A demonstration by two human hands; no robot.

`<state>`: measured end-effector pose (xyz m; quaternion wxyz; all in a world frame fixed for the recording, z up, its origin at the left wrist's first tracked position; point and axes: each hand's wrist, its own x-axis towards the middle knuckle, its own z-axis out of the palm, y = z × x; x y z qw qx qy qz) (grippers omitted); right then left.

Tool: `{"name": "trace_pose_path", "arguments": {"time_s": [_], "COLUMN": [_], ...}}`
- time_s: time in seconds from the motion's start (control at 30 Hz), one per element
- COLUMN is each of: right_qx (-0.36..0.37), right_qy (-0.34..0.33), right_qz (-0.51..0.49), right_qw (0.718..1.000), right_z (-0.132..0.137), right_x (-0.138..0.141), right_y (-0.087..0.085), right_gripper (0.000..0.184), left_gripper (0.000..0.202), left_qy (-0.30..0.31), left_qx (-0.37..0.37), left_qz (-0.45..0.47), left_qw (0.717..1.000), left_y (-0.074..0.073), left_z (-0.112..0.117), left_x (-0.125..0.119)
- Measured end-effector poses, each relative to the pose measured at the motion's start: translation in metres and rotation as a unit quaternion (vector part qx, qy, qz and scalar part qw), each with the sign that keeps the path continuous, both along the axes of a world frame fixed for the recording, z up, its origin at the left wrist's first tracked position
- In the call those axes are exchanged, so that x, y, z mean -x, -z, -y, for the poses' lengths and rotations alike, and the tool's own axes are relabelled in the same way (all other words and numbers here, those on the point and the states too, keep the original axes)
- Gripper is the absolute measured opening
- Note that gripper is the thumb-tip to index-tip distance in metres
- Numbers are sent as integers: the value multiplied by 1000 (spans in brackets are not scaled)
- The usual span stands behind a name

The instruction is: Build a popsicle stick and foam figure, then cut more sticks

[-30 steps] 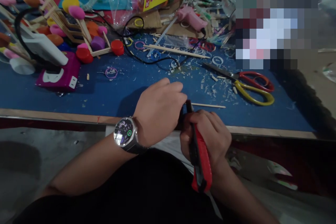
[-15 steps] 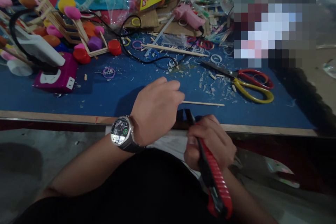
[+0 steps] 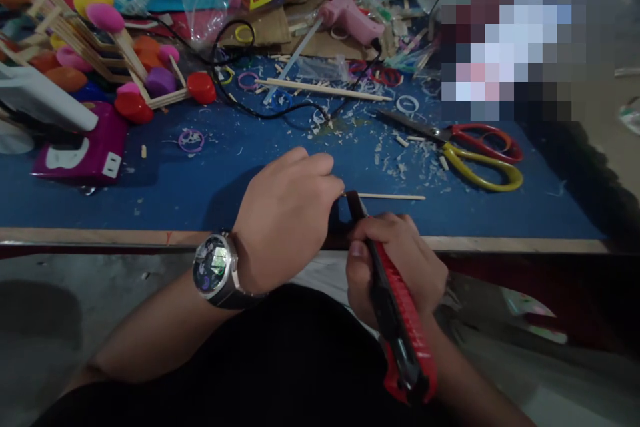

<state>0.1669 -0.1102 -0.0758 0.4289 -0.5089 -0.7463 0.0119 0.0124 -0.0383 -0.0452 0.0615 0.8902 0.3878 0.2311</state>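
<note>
My left hand (image 3: 287, 213), with a watch on its wrist, is closed on a thin wooden stick (image 3: 393, 197) that lies along the blue tabletop. The stick's free end points right; its other end is hidden in my fingers. My right hand (image 3: 400, 260) grips a red and black utility knife (image 3: 403, 320), its fingers wrapped round the handle. The knife's dark blade tip reaches the stick just right of my left fingertips. Whether the blade cuts into the wood I cannot tell.
Scissors (image 3: 450, 137) with red and yellow handles lie to the right. Behind are two longer sticks (image 3: 325, 89), a pink glue gun (image 3: 353, 17) with a black cord, and pale shavings. At left stand a purple power socket (image 3: 107, 147) and stick models (image 3: 140, 73) with coloured pieces.
The knife's blade tip has moved up and forward onto the stick beside my left fingers. My view has shifted slightly, and the left hand still holds the stick.
</note>
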Motion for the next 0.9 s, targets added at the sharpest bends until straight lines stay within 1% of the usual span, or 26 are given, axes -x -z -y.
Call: {"name": "trace_pose_path", "arguments": {"time_s": [0.13, 0.27, 0.43, 0.57, 0.9], "right_qx": [15, 3, 14, 7, 50], "right_qy": [2, 0, -3, -2, 3], "right_qz": [2, -4, -6, 0, 46], "right_qw": [1000, 1000, 1000, 1000, 998], "right_z": [0, -1, -1, -1, -5], "right_x": [-1, 0, 1, 1, 3], "right_y": [0, 0, -1, -1, -12], "right_gripper": [12, 12, 12, 12, 17], "left_gripper": [26, 29, 29, 30, 33], "left_qy": [10, 6, 10, 13, 21], "left_qx": [-16, -13, -16, -18, 11], "left_qz": [-7, -14, -13, -9, -6], "left_qw": [1000, 1000, 1000, 1000, 1000], "left_y": [-2, -3, -1, 0, -2], "left_z": [0, 1, 0, 0, -2], "left_x": [0, 0, 0, -1, 1]}}
